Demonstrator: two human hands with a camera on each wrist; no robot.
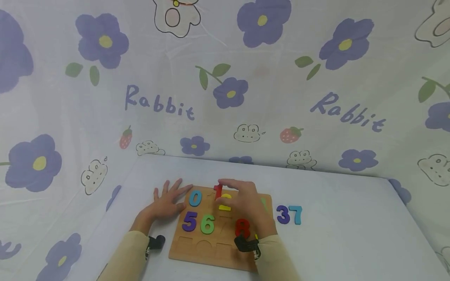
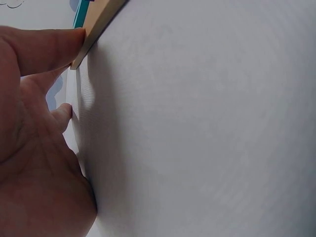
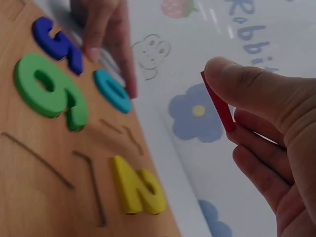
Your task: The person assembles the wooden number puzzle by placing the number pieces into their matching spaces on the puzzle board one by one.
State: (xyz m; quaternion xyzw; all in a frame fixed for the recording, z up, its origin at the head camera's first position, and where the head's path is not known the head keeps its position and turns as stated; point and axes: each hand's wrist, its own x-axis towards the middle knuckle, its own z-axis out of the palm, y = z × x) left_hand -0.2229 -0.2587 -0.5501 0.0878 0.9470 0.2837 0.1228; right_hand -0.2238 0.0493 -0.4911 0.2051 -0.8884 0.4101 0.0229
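My right hand (image 1: pixel 242 197) pinches a red number 1 (image 1: pixel 218 191) between thumb and fingers, held up over the wooden number puzzle board (image 1: pixel 211 260). In the right wrist view, the red 1 (image 3: pixel 219 104) appears edge-on, clear of the board. A 1-shaped recess lies between the blue 0 (image 1: pixel 191 200) and the yellow 2 (image 1: pixel 225 208). My left hand (image 1: pixel 165 205) lies with fingers spread at the board's left edge; its thumb (image 2: pixel 54 49) touches that edge. On the board are also a purple 5 (image 1: pixel 190 221), a green 6 (image 1: pixel 203 224) and a red 8 (image 1: pixel 242 225).
Right of the board, a purple number 3 (image 1: pixel 284 218) and a blue number 7 (image 1: pixel 299 215) lie on the white table (image 1: pixel 351 234). My right hand partly hides a light green piece (image 1: pixel 263 203). A flower-printed curtain (image 1: pixel 274 97) hangs behind the table.
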